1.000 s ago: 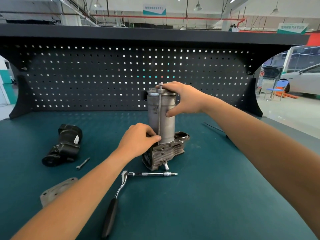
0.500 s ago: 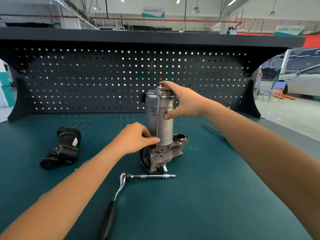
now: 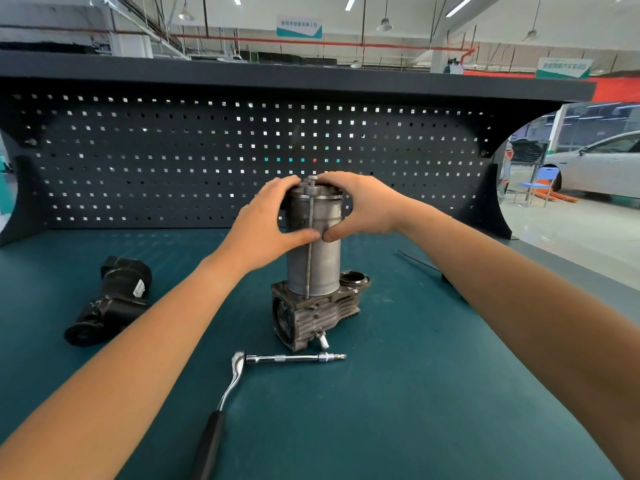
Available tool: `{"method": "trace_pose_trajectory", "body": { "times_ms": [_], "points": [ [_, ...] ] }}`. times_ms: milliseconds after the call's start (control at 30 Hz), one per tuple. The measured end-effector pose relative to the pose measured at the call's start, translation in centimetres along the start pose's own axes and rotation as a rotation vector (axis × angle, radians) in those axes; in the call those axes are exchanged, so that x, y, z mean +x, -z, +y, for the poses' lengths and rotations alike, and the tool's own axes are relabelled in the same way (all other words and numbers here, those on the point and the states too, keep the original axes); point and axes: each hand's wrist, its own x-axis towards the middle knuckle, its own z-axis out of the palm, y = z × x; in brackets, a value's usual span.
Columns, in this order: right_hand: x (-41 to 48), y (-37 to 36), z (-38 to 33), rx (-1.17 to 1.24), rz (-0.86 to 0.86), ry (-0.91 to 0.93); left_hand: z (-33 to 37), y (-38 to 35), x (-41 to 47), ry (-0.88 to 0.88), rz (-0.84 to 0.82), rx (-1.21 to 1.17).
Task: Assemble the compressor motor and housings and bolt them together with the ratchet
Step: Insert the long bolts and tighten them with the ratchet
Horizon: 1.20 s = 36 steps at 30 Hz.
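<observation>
Grip is two-handed: left hand [image 3: 266, 220] and right hand [image 3: 360, 206] curl around the top of the upright motor [image 3: 313, 265], thumbs beside the long bolt [image 3: 309, 251], probably to keep it square on the finned housing [image 3: 311, 317] in the middle of the table [image 3: 415, 410], with the ratchet [image 3: 239, 372] lying free just in front.

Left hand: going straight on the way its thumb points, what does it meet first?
The long bolt down the motor can; the left hand thumb tip seems to touch it. The right hand thumb lies just beyond.
</observation>
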Motion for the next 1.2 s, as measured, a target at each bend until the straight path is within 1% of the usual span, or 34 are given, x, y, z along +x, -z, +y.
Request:
{"method": "trace_pose_trajectory", "body": {
  "times_ms": [233,333,433,567,733,967,1100,1200],
  "points": [
    [-0.1,0.0,-0.4,0.006,-0.022,0.016,-0.2,-0.3,-0.1,0.023,0.042,-0.079],
    [0.4,0.3,-0.7,-0.059,-0.040,0.028,-0.4,-0.4,-0.2,0.024,0.074,-0.112],
    [0.6,0.1,-1.0,-0.083,-0.031,0.050,-0.6,-0.3,-0.3,0.022,0.068,-0.102],
    [0.2,-0.5,-0.5,0.001,0.033,0.024,-0.7,0.1,-0.1,0.009,0.035,-0.068],
    [-0.1,-0.9,-0.2,0.052,0.051,-0.008,-0.8,0.4,0.1,-0.039,-0.013,-0.036],
    [-0.2,-0.9,-0.2,0.058,0.062,-0.007,-1.0,-0.1,-0.1,-0.058,0.000,-0.029],
    [-0.1,-0.8,-0.3,0.042,0.039,-0.015,-1.0,0.0,-0.1,-0.040,0.030,-0.043],
    [0.0,-0.7,-0.4,0.037,0.036,-0.026,-0.7,0.0,-0.3,-0.026,0.018,-0.034]
  ]
}}
